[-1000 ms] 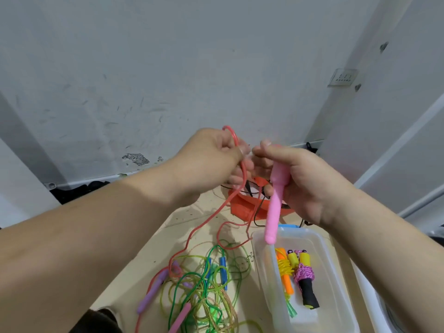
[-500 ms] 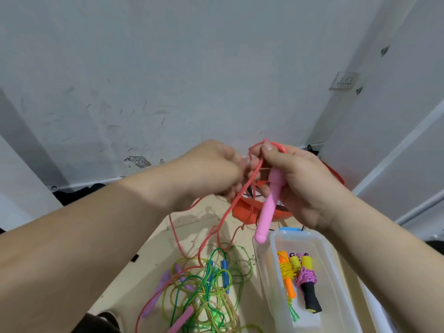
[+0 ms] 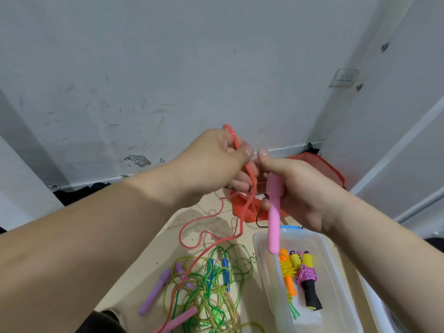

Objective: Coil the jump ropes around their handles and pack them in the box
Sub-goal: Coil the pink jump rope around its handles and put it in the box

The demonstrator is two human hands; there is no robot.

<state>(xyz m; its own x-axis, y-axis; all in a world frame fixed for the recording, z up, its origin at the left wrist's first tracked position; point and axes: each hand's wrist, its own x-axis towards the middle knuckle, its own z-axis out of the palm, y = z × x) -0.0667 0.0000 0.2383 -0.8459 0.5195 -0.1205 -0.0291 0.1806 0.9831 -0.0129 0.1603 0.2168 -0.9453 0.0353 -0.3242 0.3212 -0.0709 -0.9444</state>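
**A:** From the head view, what have the hands got?

**B:** The right hand [image 3: 305,188], centre-right of the frame, has its fingers wrapped round a pink handle [image 3: 274,212] that points down toward the box. The handle's top end is buried in the palm. The left hand [image 3: 213,164], just beside it at centre, pinches the red rope [image 3: 249,181]; a loop of it arches over the knuckles. The fingertips of both hands crowd together, so I cannot make out where rope meets handle.

**A:** And the rest of that rope?

**B:** It trails down to the floor [image 3: 153,258], curls once, then runs into the tangle of green and yellow ropes [image 3: 209,294] at lower centre. A second pink handle [image 3: 182,317] lies at the bottom edge, partly cut off. Two purple handles [image 3: 156,292] and blue handles [image 3: 224,270] sit in that heap; which cord belongs to which is hard to sort out.

**A:** The box?

**B:** The clear plastic box [image 3: 336,272], lower right, is cut off by the frame. Inside lie an orange-handled bundle [image 3: 287,275] with yellow cord and a yellow-and-black bundle [image 3: 308,284] wound in pink cord. An orange bag [image 3: 319,164] sits behind the hands, mostly hidden.
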